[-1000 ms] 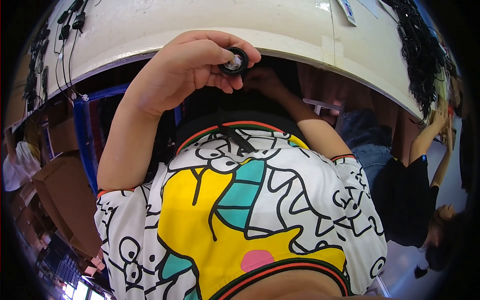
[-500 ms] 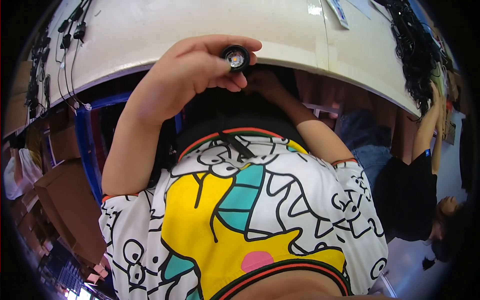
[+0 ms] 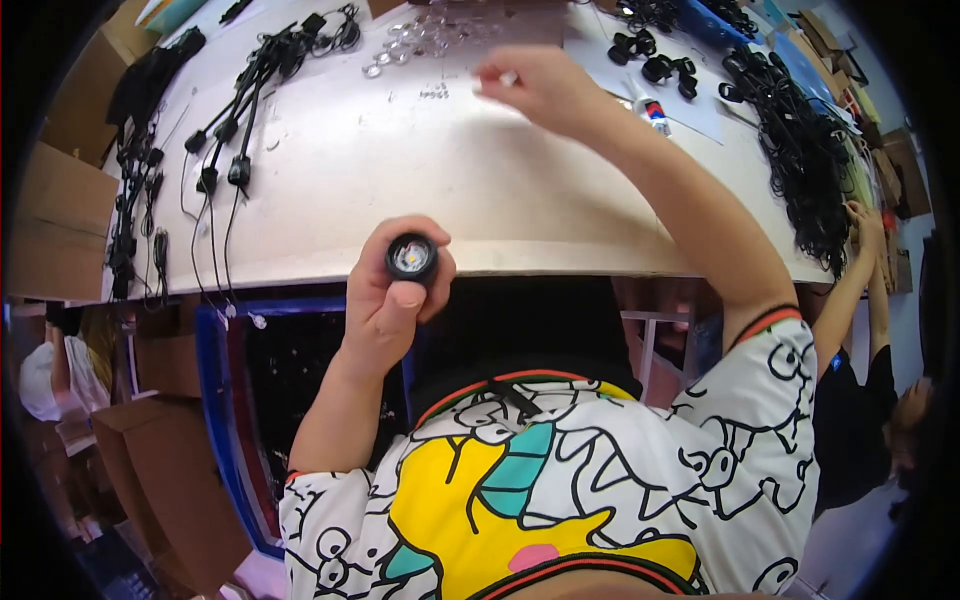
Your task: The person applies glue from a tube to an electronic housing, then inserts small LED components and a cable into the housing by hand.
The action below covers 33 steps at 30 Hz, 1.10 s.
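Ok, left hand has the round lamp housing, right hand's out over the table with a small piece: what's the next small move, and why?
Probably bring the right hand back toward the housing. The left hand holds it open face up near the table edge, while the right pinches a small pale piece far out by the clear lenses. The two are well apart.

Two hands, one round black lamp housing (image 3: pixel 412 257), one white table (image 3: pixel 400 190), one glue tube (image 3: pixel 652 110).

Left hand (image 3: pixel 395 295) curled shut near the chest; right hand (image 3: pixel 530 85) stretched forward, fingers apparently pinched.
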Each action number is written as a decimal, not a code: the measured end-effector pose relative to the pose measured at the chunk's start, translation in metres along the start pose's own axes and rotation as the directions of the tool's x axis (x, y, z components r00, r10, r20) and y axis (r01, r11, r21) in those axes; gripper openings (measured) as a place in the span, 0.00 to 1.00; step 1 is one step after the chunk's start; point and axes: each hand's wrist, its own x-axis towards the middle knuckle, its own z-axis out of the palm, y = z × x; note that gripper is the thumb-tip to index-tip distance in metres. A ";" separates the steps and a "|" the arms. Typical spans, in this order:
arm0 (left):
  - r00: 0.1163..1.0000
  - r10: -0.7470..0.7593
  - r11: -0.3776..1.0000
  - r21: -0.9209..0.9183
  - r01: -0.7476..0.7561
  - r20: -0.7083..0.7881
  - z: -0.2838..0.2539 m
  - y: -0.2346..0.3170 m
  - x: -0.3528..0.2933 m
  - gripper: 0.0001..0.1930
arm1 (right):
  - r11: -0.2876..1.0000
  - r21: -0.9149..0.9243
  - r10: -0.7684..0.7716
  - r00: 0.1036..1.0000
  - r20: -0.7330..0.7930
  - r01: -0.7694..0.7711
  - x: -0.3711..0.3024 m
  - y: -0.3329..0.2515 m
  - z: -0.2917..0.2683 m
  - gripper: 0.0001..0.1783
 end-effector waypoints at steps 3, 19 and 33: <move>0.991 0.137 0.988 0.074 -0.137 -0.001 -0.004 -0.005 0.007 0.25 | 0.978 -0.184 0.124 0.984 0.128 -0.099 0.040 -0.005 0.007 0.17; 0.999 0.027 0.996 -0.088 -0.029 -0.017 -0.010 -0.021 -0.010 0.19 | 0.822 0.289 0.314 0.815 0.487 -0.490 -0.024 -0.031 -0.013 0.08; 0.995 -0.102 0.994 -0.045 0.102 -0.006 0.024 -0.042 0.002 0.22 | 0.919 0.315 0.178 0.962 0.207 -0.238 -0.079 -0.047 -0.031 0.10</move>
